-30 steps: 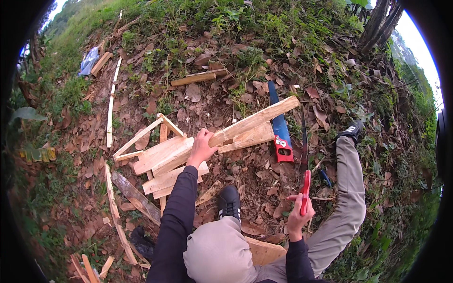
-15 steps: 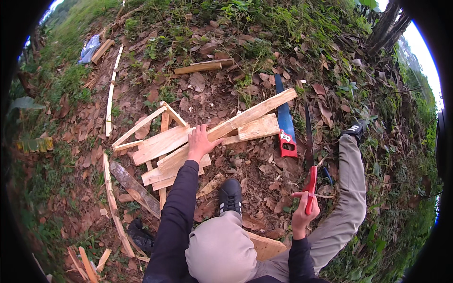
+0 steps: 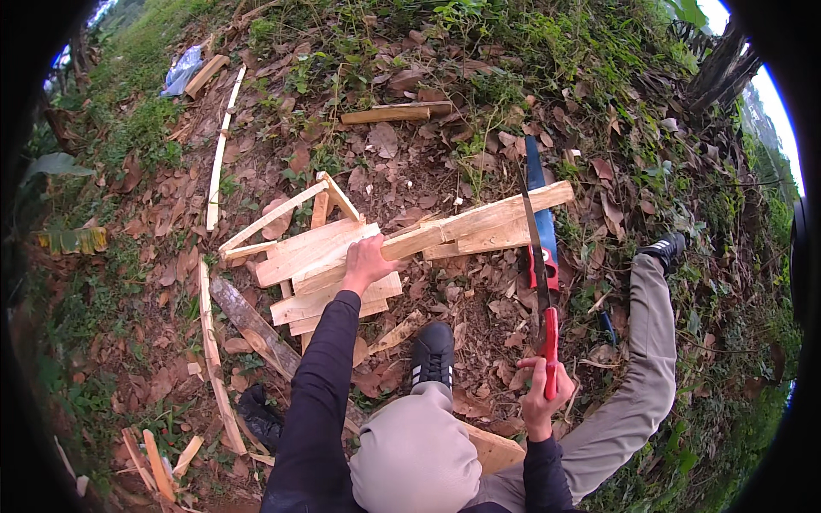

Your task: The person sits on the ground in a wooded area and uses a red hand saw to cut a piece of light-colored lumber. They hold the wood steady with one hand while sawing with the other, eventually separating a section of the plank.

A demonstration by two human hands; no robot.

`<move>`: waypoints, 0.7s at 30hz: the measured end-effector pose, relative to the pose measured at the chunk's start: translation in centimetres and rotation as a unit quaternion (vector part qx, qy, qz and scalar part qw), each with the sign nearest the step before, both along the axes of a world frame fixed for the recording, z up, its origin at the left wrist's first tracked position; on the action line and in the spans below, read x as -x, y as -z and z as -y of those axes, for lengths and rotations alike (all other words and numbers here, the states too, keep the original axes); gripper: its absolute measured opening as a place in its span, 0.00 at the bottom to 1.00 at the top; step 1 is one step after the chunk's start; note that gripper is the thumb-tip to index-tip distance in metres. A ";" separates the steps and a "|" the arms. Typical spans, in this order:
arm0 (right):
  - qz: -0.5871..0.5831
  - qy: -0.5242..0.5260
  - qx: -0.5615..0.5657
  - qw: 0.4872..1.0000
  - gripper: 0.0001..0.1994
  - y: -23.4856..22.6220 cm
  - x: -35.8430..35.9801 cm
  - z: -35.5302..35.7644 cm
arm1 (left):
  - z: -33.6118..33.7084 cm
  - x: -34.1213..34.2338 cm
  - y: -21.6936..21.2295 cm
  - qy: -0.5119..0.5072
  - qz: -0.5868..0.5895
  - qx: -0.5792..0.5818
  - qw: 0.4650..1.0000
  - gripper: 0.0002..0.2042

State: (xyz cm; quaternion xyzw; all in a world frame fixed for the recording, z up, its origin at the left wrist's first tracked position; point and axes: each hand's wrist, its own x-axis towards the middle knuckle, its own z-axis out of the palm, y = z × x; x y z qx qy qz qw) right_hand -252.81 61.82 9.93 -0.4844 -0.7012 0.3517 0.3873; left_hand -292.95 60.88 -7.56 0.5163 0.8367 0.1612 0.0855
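My left hand [image 3: 366,261] is closed over a long plank [image 3: 479,224], which slants up to the right above the other wood. In my right hand [image 3: 546,400] is a handsaw [image 3: 551,338] with a red handle, its index finger sticking out to the left. The narrow dark blade points away from me and crosses the plank near its right end; whether the teeth touch the wood I cannot tell. Under that end lies a shorter board [image 3: 492,241]. A second saw with a wide blue blade [image 3: 537,162] and red handle rests on the ground beneath the plank's end.
Several boards [image 3: 312,255] are stacked at the left of the plank, beside a frame of thin strips [image 3: 274,218]. Long strips [image 3: 224,150] lie farther left. My shoe [image 3: 434,355] is just below the wood. Dry leaves and weeds cover the ground.
The handsaw has moved left, from beside the plank's right end to across it. My left hand's fingers, spread on the wood before, now close over the plank. The whole view has shifted slightly.
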 end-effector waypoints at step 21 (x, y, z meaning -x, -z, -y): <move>0.026 -0.083 0.042 0.995 0.11 1.3 1.9 1.8 | -2.0 3.8 -0.1 0.070 -0.019 0.077 0.994 0.23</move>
